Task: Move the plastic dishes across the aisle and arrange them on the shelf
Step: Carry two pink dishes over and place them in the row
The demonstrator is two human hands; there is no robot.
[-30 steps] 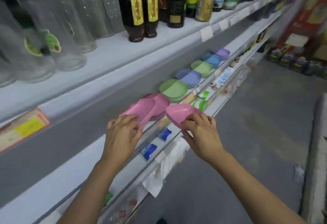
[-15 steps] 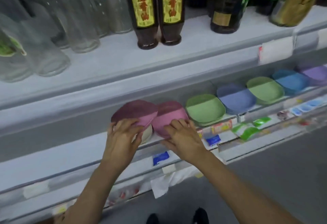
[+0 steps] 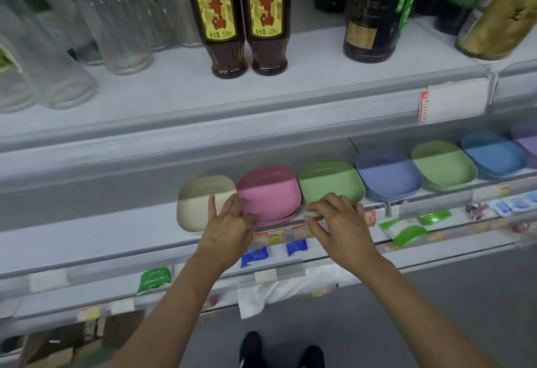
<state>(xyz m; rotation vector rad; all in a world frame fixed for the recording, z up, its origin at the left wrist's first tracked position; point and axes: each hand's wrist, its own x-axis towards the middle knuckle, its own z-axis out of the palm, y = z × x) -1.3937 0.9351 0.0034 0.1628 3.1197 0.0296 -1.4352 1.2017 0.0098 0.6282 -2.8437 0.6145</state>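
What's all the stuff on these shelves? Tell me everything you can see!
Cream dish: one, leftmost in the middle-shelf row.
Pink dishes: a stack, right of the cream one.
Green dishes: two lots, one beside the pink, one further right.
Blue dishes: two stacks, periwinkle and brighter blue.
Purple dishes: a stack at the right edge, partly cut off.
Dark sauce bottles: two, yellow labels, top shelf.
Clear glass bottles: several, top shelf left.
Other dark bottles: several, top shelf right.
Small packets: blue and green, lower shelf.
Price tags: on the shelf edges.
Shoes: two, black, on the floor.
Left hand: touches the pink stack.
Right hand: at the shelf edge below the green dish.
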